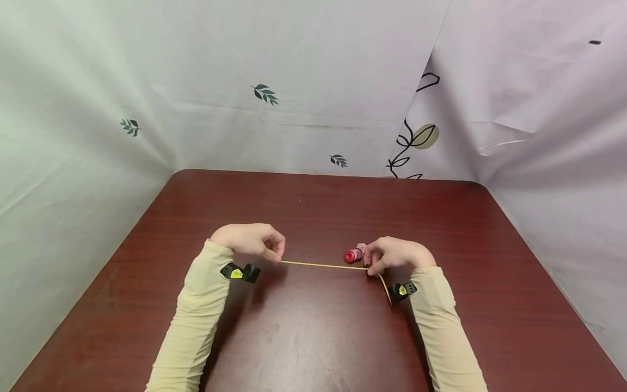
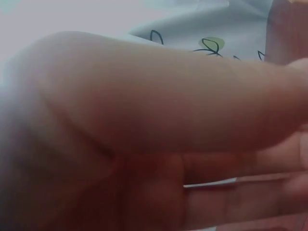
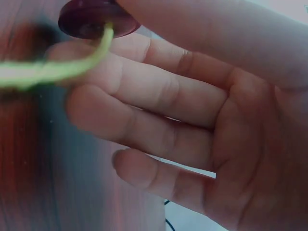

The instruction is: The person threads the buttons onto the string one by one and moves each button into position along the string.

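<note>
Plainly, the person had a thin yellow cord (image 1: 323,265) pulled taut between two hands above the middle of the dark red worktop (image 1: 313,337), nearer its front edge than its back. The left hand (image 1: 252,239) pinched one end between thumb and fingertips, its grip narrow and closed on the cord. The right hand (image 1: 394,255) pinched the other part of the cord the same way, with a loose tail running back past the wrist toward the front edge. Just beside the right hand's fingertips sat a red button (image 1: 349,256) and a pink button (image 1: 361,247), touching or nearly touching each other; in the right wrist view a dark red button (image 3: 96,19) lay against the fingers (image 3: 144,96) with the cord (image 3: 53,70) passing through or under it, though I could not tell which.

To my eye the risk was slippage: the cord was thin and tight, and a weak pinch at either end would let it spring away. The buttons looked free to slide or drop off and roll toward an edge.

No box, tray or dish was on the worktop; nothing was held in anything.
</note>
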### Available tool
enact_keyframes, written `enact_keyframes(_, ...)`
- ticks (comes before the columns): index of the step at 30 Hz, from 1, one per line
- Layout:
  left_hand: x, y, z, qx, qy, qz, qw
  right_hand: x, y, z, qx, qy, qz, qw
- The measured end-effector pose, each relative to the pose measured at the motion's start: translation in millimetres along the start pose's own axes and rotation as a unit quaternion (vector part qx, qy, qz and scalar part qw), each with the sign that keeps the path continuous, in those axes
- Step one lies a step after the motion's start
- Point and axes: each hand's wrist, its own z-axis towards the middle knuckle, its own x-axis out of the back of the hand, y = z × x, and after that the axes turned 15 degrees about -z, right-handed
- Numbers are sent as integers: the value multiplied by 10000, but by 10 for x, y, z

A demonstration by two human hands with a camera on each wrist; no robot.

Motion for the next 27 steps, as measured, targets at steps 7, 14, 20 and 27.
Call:
enact_keyframes(7,14,-10,3,120,-69,83,9999,1,65,-12,-128,-86,131,9998)
enact_keyframes(14,13,-25,15,126,-178,23,9998,0,119,-26,-204,-71,229,9995)
enact_keyframes(20,14,-26,12,165,-199,15,9997,17,140,-70,-253,8,205,9995)
enact_keyframes(27,11,-54,17,170,-158,-11,9997,19,166,-73,-314,53,141,9994)
